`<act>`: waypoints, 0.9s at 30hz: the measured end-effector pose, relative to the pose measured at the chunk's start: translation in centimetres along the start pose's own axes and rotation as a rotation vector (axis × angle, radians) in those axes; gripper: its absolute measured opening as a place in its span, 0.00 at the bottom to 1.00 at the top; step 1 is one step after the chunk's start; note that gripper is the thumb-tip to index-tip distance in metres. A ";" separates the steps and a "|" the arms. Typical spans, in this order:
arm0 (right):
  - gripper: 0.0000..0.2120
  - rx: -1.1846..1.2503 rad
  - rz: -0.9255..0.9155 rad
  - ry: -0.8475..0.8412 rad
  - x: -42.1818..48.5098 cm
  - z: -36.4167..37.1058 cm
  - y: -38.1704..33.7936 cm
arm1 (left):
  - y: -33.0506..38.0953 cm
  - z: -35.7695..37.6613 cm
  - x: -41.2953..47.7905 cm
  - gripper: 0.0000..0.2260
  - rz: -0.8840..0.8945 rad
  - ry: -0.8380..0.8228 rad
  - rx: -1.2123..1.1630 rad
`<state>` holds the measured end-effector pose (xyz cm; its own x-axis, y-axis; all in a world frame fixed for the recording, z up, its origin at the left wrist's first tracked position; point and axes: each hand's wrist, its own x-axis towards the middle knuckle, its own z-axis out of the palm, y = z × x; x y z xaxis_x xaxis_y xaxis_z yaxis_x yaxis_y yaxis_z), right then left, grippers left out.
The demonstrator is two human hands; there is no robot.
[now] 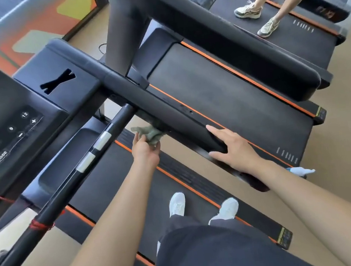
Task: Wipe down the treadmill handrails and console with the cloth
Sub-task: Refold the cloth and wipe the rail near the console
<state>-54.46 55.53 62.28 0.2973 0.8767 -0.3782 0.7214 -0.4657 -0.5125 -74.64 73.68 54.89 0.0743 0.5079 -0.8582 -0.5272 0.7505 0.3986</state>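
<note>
Two bare hands are at the thick black handrail (157,104) on the person's right side. The left hand (145,150) grips a crumpled grey-green cloth (151,133) with its fingers curled around it, and holds it against the lower inner edge of the handrail, near where the thin crossbar (96,147) with silver pads meets it. The right hand (234,147) rests on the free end of the same handrail — fingers straight and a little spread, thumb lower, nothing held. The hands are apart from each other. The console (3,123) stands at the left, well apart from both hands.
</note>
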 end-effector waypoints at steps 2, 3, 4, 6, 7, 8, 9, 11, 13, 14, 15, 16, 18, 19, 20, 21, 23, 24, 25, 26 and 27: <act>0.38 0.006 -0.016 -0.052 0.0 -0.9 0.3 | 0.1 0.8 0.9 0.17 -0.005 -0.045 0.032; 0.38 0.012 -0.018 -0.079 -0.1 -1.3 0.4 | 0.0 0.9 1.2 0.19 -0.005 -0.076 0.053; 0.38 0.020 -0.012 -0.101 -0.2 -1.8 0.6 | -0.1 0.8 1.5 0.22 -0.003 -0.113 0.076; 0.37 0.037 0.010 -0.117 -0.6 -2.3 1.2 | -0.5 0.0 2.0 0.25 -0.005 -0.189 0.148; 0.36 0.048 0.026 -0.118 -0.8 -2.3 1.6 | -0.9 -0.4 2.2 0.25 -0.009 -0.227 0.202; 0.35 0.061 0.042 -0.112 -1.2 -2.3 1.9 | -1.3 -0.8 2.1 0.24 -0.016 -0.258 0.256; 0.35 0.078 0.056 -0.102 -1.6 -2.2 2.3 | -1.7 -1.1 1.9 0.23 -0.028 -0.283 0.297; 0.33 0.104 0.062 -0.072 -2.4 -1.9 2.6 | -2.7 -1.4 1.2 0.21 -0.063 -0.335 0.351; 0.32 0.117 0.059 -0.041 -3.0 -1.5 2.6 | -3.9 -1.6 0.4 0.19 -0.103 -0.370 0.400; 0.32 0.130 0.068 -0.028 -3.2 -1.5 2.6 | -4.7 -1.7 0.1 0.19 -0.127 -0.387 0.421; 0.32 0.142 0.073 -0.020 -3.3 -1.4 2.5 | -5.3 -1.9 -0.1 0.19 -0.149 -0.404 0.433; 0.31 0.153 0.074 -0.016 -3.4 -1.4 2.4 | -5.8 -2.1 -0.3 0.19 -0.167 -0.419 0.446; 0.30 0.177 0.098 0.002 -3.9 -1.5 2.7 | -7.5 -2.1 -0.8 0.18 -0.208 -0.445 0.493; 0.29 0.180 0.112 0.018 -4.2 -1.7 3.0 | -8.5 -2.1 -1.1 0.18 -0.228 -0.454 0.516; 0.28 0.172 0.131 0.035 -4.6 -1.9 3.3 | -9.6 -2.2 -1.4 0.19 -0.249 -0.466 0.536; 0.26 0.157 0.157 0.051 -5.0 -2.0 3.8 | -10.7 -2.2 -1.8 0.19 -0.273 -0.481 0.555; 0.24 0.132 0.222 0.084 -6.1 -2.2 5.0 | -12.9 -2.4 -2.8 0.19 -0.319 -0.517 0.585; 0.23 0.130 0.258 0.098 -6.8 -2.3 5.7 | -14.0 -2.3 -3.4 0.19 -0.342 -0.527 0.590; 0.22 0.133 0.293 0.110 -7.6 -2.3 6.4 | -15.0 -2.3 -4.1 0.19 -0.367 -0.527 0.594; 0.22 0.140 0.321 0.121 -8.4 -2.3 7.0 | -16.0 -2.2 -4.7 0.19 -0.391 -0.527 0.605; 0.22 0.153 0.345 0.132 -9.2 -2.2 7.6 | -17.1 -2.2 -5.3 0.18 -0.413 -0.527 0.622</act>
<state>-50.38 44.17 63.58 0.5906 0.6692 -0.4509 0.4670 -0.7392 -0.4853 -67.92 57.23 51.86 0.6131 0.1612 -0.7734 0.1670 0.9304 0.3263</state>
